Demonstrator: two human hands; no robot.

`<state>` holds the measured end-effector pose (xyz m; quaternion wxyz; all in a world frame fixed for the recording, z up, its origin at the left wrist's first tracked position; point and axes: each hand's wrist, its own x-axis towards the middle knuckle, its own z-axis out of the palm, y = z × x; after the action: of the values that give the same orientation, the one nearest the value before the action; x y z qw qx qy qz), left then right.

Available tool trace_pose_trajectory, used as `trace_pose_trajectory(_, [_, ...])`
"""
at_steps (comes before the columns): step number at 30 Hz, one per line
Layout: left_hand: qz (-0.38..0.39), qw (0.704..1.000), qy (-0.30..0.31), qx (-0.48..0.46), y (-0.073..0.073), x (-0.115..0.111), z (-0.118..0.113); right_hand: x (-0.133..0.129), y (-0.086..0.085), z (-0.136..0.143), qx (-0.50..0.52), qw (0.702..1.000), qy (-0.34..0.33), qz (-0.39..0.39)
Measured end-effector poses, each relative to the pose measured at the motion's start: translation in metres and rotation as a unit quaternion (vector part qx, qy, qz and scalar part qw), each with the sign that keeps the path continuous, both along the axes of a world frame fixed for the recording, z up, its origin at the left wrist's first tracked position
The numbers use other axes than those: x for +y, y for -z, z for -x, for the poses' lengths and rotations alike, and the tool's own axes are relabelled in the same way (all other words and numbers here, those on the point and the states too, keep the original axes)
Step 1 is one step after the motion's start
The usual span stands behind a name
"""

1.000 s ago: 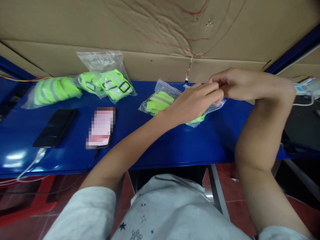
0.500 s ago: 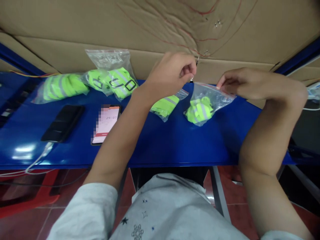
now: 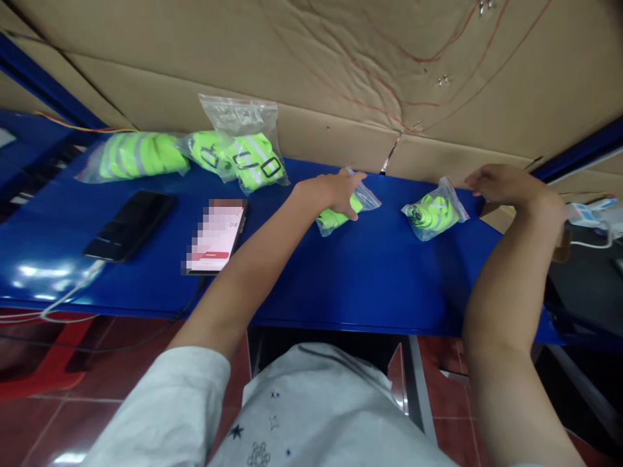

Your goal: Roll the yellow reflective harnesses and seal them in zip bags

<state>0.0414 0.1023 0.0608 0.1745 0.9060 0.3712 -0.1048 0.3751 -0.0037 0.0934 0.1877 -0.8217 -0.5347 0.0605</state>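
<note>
My left hand (image 3: 335, 191) reaches over a small clear zip bag (image 3: 327, 222) holding neon-yellow strap with a grey band. Its thumb and fingers are spread apart above the bag; whether they touch it is hard to tell. To the right, another clear zip bag (image 3: 433, 213) with rolled yellow-green strap rests on the blue table. Just beyond its upper right corner is my right hand (image 3: 503, 181), fingers loosely stretched with nothing in them. Part of the left bag is hidden under my left hand.
More bagged yellow strap (image 3: 139, 155) and a bag with black buckles (image 3: 257, 162) lie along the cardboard wall (image 3: 233, 58). A lit phone (image 3: 219, 233) and a dark phone (image 3: 129, 227) with a white cable lie at left on the blue table (image 3: 370, 279).
My right hand has let go of the right bag, which now lies on the table. My left hand has come down onto the middle bag, fingers opened. The view has shifted slightly.
</note>
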Motion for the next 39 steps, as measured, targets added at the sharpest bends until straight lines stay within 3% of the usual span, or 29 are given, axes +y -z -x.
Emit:
trace_pose_trajectory(3, [0.008,1.000,0.025,-0.017,0.001,-0.005,-0.007,0.006,-0.009,0.033,-0.013,0.995,-0.068,0.066])
trace_pose_trajectory(6, [-0.004,1.000,-0.021,-0.015,0.002,-0.013,-0.013,0.017,0.004,0.082,-0.014,0.984,-0.166,0.054])
trace_pose_trajectory(8, [-0.026,0.997,-0.076,-0.007,0.008,-0.018,-0.014,0.020,0.028,0.113,-0.024,0.976,-0.218,0.001])
trace_pose_trajectory(11, [-0.074,0.990,-0.117,-0.009,0.027,-0.028,-0.008,0.011,0.077,0.145,-0.050,0.955,-0.265,-0.124])
trace_pose_trajectory(13, [-0.122,0.985,-0.114,-0.038,0.042,-0.037,0.000,-0.002,0.108,0.153,-0.045,0.936,-0.285,-0.201])
trace_pose_trajectory(16, [-0.200,0.972,-0.079,-0.098,0.062,-0.051,0.011,-0.018,0.138,0.153,-0.030,0.922,-0.315,-0.222])
trace_pose_trajectory(19, [-0.220,0.965,-0.064,-0.129,0.074,-0.057,0.016,-0.020,0.147,0.151,-0.002,0.918,-0.333,-0.217])
trace_pose_trajectory(23, [-0.206,0.955,-0.097,-0.188,0.084,-0.053,0.018,-0.015,0.144,0.150,0.060,0.920,-0.318,-0.222])
trace_pose_trajectory(29, [-0.108,0.943,-0.070,-0.306,0.089,-0.053,0.026,-0.026,0.142,0.147,0.164,0.917,-0.278,-0.232])
trace_pose_trajectory(32, [0.049,0.891,-0.043,-0.449,0.085,-0.057,0.032,-0.038,0.142,0.153,0.285,0.889,-0.284,-0.220])
trace_pose_trajectory(35, [0.309,0.775,-0.062,-0.548,0.079,-0.059,0.038,-0.048,0.142,0.162,0.372,0.853,-0.326,-0.168])
trace_pose_trajectory(39, [0.585,0.627,-0.158,-0.489,0.078,-0.061,0.041,-0.053,0.143,0.165,0.381,0.863,-0.315,-0.109])
